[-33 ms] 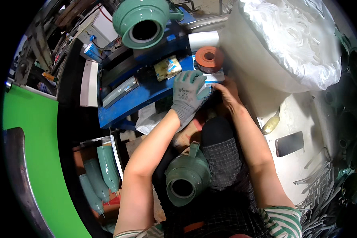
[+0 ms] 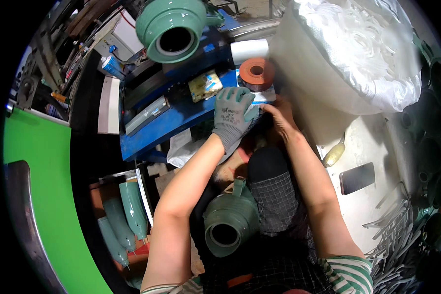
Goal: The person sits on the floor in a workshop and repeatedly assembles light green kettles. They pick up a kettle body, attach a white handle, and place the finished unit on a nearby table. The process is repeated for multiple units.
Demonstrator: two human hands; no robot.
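My left hand (image 2: 232, 111), in a grey glove with green fingertips, rests at the edge of a blue bench (image 2: 154, 134). Its fingers are bent down and its thumb points toward my right hand; what they grip, if anything, is hidden. My bare right hand (image 2: 281, 117) has its thumb on the edge of a white and blue label stack (image 2: 264, 96), the other fingers mostly out of sight. An orange tape roll (image 2: 256, 72) sits on that stack. Between my legs lies a green flask casing (image 2: 237, 210) with a handle, its round dark opening toward me.
Another green casing (image 2: 169, 19) stands on the bench's far side. A crumpled yellowish packet (image 2: 206, 86) and a white roll (image 2: 250, 51) are near my hands. At right are a big sack of white strips (image 2: 348, 44), a phone (image 2: 357, 178) and grey wire handles (image 2: 389, 235). Green cylinders (image 2: 133, 206) fill a box at left.
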